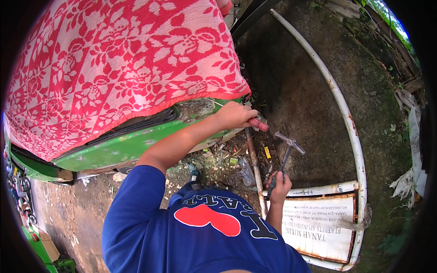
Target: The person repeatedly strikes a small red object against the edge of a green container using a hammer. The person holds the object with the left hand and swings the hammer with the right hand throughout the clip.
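My left hand [234, 115] is closed around a screwdriver, its red handle [258, 124] sticking out toward the right. The thin metal shaft [218, 103] points up-left at the scraped corner of a green car body [114, 145]; whether its tip touches is unclear. Lower and to the right, my right hand [279, 185] grips the dark handle of a hammer [290, 142]. The metal hammer head is raised beside the screwdriver's handle end, apart from it. A red and pink floral blanket [136, 59] drapes over the car above my left hand.
A bent white pipe frame [334, 88] curves along the right, with a rusty-edged white sign [318, 223] at its lower end. A rusty pole [253, 159] stands between my hands. Litter and a yellow packet [267, 152] lie on the dirty ground. Green parts [43, 245] sit lower left.
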A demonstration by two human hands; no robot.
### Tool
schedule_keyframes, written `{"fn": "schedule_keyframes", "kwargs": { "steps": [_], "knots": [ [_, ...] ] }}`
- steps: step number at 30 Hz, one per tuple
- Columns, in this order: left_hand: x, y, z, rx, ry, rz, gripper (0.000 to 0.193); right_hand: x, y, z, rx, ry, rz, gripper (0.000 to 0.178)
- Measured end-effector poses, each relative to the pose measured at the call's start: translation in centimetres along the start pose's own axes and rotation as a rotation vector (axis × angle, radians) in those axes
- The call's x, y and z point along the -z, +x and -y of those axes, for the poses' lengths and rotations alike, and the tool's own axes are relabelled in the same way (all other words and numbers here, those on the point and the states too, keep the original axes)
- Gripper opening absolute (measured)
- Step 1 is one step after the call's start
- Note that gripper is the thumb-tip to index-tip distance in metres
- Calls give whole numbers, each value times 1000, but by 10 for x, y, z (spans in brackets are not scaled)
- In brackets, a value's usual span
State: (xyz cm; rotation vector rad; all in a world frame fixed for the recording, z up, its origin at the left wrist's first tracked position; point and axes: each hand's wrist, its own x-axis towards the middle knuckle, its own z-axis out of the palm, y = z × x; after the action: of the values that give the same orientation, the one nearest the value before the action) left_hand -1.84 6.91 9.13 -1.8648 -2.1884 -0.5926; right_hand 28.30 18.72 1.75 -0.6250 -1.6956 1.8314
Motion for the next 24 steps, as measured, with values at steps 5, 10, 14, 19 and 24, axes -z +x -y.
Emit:
{"fn": "schedule_keyframes", "kwargs": {
  "steps": [5, 10, 14, 19, 24],
  "knots": [
    [-6, 1, 7, -3, 43, 66, 23, 6, 3, -2, -20, -1, -19, 32],
    [-5, 7, 10, 40, 53, 99, 22, -4, 10, 1, -92, 89, 17, 36],
    [-5, 8, 12, 39, 19, 73, 21, -24, 10, 1, -105, 339, 14, 41],
    [-6, 8, 16, 36, 23, 75, 21, -36, 22, 0, -143, 321, 99, 43],
    [-5, 8, 17, 32, 21, 57, 21, -40, 26, 9, -161, 359, 118, 44]
  ]
}}
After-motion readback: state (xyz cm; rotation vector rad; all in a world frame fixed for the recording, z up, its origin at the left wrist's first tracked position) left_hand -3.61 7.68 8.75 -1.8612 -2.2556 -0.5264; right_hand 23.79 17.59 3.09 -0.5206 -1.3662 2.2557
